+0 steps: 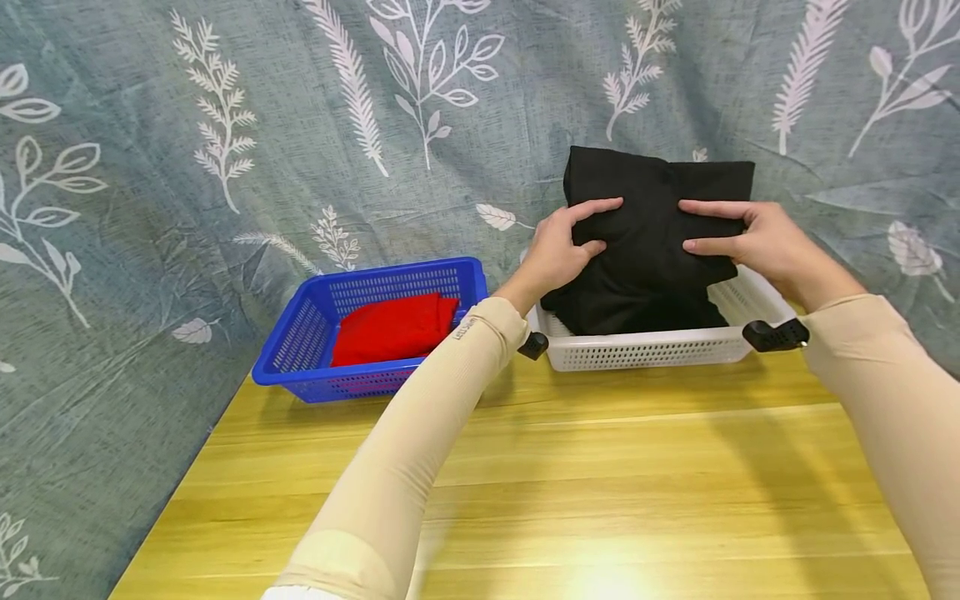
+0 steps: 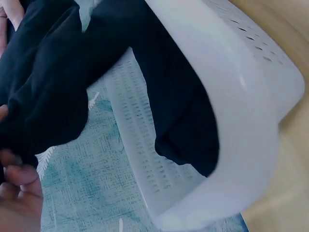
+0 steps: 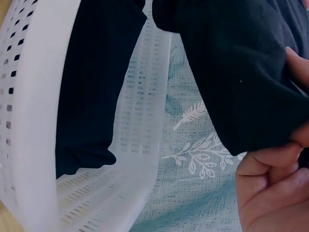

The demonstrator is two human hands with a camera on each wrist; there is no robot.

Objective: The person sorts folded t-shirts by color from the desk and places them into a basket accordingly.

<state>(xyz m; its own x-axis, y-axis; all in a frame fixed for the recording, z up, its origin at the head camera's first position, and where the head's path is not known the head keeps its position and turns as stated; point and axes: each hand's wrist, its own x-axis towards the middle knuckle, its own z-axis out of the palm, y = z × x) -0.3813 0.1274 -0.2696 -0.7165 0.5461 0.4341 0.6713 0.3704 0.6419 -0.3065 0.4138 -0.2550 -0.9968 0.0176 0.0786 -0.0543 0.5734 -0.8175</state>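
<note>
A folded black garment (image 1: 645, 225) is held up over the white basket (image 1: 652, 346) by both hands. My left hand (image 1: 558, 250) grips its left side, thumb and index finger on the near face. On the opposite side my right hand (image 1: 772, 242) pinches the cloth in the same way. Curled fingers show behind the garment's edge in the right wrist view, where the right hand (image 3: 275, 188) holds a lower corner. More black cloth (image 2: 188, 125) lies inside the basket beneath, apart from the raised piece at this end.
To the left stands a blue basket (image 1: 300, 379) with a folded red cloth (image 1: 393, 329) in it. Both baskets are on a wooden table (image 1: 600, 475). A grey-green curtain (image 1: 285, 125) with white leaf prints hangs right behind them.
</note>
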